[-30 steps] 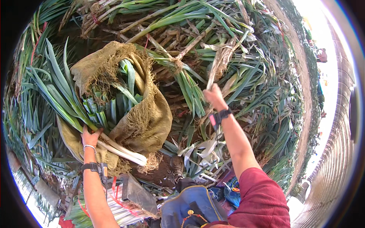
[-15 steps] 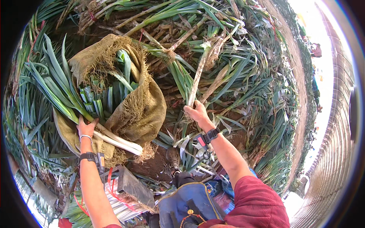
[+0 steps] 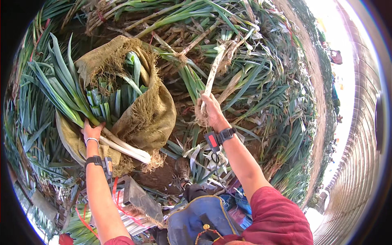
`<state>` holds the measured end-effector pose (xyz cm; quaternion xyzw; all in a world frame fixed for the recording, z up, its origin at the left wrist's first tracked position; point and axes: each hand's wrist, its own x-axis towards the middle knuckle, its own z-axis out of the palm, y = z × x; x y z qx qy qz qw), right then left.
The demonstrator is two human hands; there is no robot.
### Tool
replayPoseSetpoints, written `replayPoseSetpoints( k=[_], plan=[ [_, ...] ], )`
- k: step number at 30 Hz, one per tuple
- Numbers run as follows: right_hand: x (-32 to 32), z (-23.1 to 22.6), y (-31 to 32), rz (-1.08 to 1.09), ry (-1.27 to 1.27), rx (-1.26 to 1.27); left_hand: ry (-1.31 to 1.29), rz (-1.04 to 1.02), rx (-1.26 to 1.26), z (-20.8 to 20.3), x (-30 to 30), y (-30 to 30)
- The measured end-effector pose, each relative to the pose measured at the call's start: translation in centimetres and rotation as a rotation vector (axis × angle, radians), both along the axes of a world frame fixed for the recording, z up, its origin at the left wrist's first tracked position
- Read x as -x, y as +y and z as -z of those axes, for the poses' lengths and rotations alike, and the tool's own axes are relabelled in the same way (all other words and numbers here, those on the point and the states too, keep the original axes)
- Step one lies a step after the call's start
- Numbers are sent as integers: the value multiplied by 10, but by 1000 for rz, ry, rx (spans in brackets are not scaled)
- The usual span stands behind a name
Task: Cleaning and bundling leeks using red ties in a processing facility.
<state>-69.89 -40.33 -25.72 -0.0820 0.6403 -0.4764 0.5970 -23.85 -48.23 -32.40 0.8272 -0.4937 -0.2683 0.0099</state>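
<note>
My left hand (image 3: 93,132) is closed around a pair of long green onions (image 3: 127,152). Their white shanks and roots point right, and the leaves fan up to the left across a frayed burlap sack (image 3: 153,122). Inside the sack's opening, cut green tops (image 3: 101,107) show. On the right, my right hand (image 3: 210,110) grips the root end of a soil-stained green onion (image 3: 213,73), which slants upward over the pile. Its upper end overlaps other stalks.
Heaped green onions (image 3: 261,98) surround the sack on several sides. Below my left forearm stand a grey metal box-like piece (image 3: 141,198) and red strapping (image 3: 118,200). My shoe (image 3: 183,169) is on the soil, beside a blue apron (image 3: 198,216). A ribbed wall (image 3: 355,163) curves along the right.
My right hand has moved slightly up and now wraps the dirty green onion's root end. My left hand and its green onions have shifted slightly left and up.
</note>
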Motion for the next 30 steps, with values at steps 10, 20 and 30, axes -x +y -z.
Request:
replayPoseSetpoints(
  k=[10,20,30],
  plan=[
    [-87,-162,221,-85,-183,-273,267,132,140,-26,-34,41],
    [-119,-358,346,-126,18,-138,867,-58,69,-188,106,180],
    [-140,-468,434,-66,-398,-45,1970,-677,-682,-339,237,220]
  ],
)
